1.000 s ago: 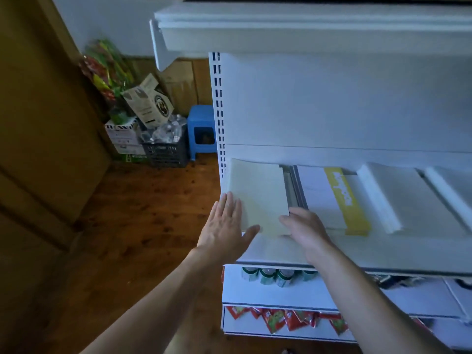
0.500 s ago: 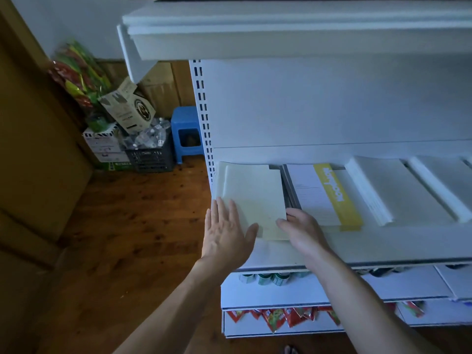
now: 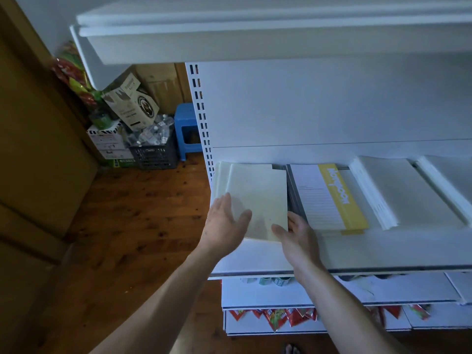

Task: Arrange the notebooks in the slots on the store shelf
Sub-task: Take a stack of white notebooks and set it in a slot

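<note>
1. Two hands are seen: left hand (image 3: pixel 224 226), right hand (image 3: pixel 297 237).
2. Two cream notebooks are counted at the hands: upper notebook (image 3: pixel 258 195), lower notebook (image 3: pixel 219 180).
3. One yellow-banded notebook (image 3: pixel 337 198) is seen beside the right hand.
4. Two white stacks (image 3: pixel 398 192) are counted beyond it.

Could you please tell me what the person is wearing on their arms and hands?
The left forearm and right forearm are bare to the frame's edge, no sleeves in view. The left hand and right hand wear no gloves; no watch, ring or bracelet shows.
</note>
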`<state>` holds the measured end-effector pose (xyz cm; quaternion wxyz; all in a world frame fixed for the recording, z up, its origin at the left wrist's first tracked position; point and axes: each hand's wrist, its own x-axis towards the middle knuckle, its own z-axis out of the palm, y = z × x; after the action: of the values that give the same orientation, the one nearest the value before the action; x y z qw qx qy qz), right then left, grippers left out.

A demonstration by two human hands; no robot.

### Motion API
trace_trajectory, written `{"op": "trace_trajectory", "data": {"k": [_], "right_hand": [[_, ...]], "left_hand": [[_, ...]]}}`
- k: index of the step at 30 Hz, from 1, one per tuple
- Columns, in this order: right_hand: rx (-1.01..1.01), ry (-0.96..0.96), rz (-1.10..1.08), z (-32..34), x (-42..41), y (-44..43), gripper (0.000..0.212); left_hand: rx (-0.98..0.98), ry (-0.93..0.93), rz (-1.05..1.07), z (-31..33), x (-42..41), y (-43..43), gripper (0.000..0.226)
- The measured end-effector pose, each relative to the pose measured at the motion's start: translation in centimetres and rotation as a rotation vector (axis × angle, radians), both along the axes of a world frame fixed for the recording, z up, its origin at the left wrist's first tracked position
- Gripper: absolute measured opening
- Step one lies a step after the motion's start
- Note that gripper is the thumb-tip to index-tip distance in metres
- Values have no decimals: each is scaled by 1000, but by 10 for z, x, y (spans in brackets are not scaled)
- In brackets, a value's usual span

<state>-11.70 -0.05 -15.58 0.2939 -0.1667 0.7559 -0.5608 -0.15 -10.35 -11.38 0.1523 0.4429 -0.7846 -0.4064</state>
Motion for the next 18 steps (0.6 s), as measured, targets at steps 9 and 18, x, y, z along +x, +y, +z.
{"op": "trace_trajectory", "data": {"k": [9,18], "right_hand": [[0,55,46,1,0,0,30],[-38,33,96,19,1,2,21]], "left_hand": [[643,305,288,20,-3,-22,38],[624,478,238,13,15,-10,28]]}}
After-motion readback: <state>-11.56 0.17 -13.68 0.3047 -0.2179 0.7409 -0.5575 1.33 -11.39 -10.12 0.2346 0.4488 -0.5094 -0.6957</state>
